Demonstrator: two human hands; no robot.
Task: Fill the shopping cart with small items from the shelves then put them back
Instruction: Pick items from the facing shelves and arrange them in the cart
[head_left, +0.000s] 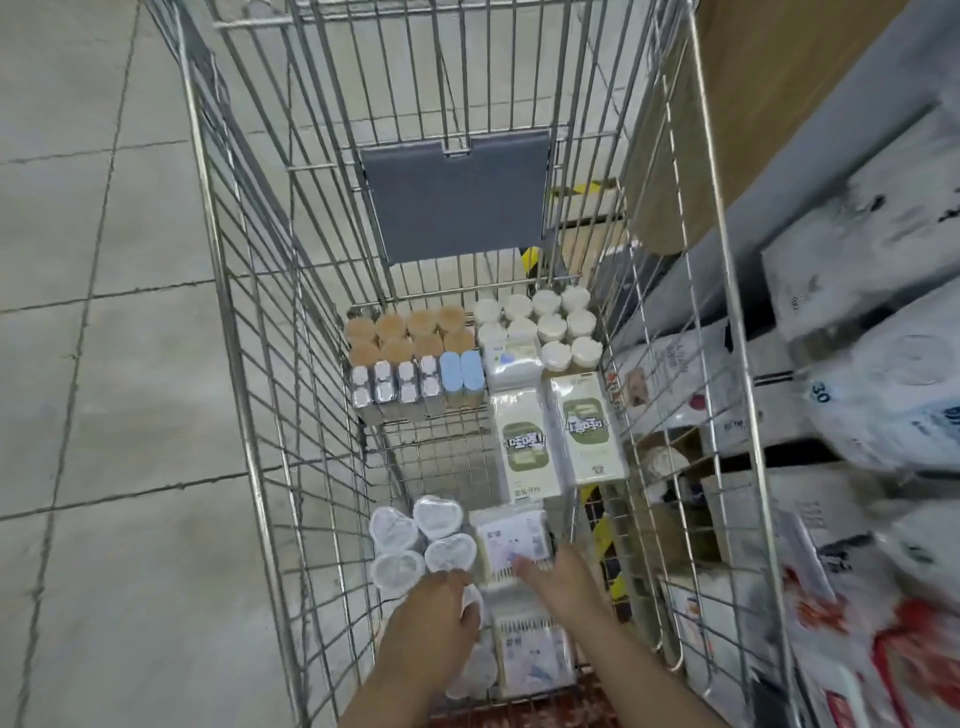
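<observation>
Pale grey floor tiles ran along the left of the aisle, and on them stood the silver wire shopping cart, its dark grey plastic child-seat flap folded against the far end. At the far left of the basket sat a block of tan-lidded round tubs, with small silver-topped packs and two pale blue oval-lidded containers just in front. Nearer, a cluster of clear heart-shaped plastic tubs lay by the left wall. The left hand curled its fingers over one such tub at the cluster's near edge. Beside it lay flat clear packs of cotton swabs, and the right hand rested on them with fingers stretched out, gripping nothing. Beyond stood two white-and-green cartons and white-lidded round tubs. Shelves of white plastic-wrapped bulk packs, blurred, filled the right.
</observation>
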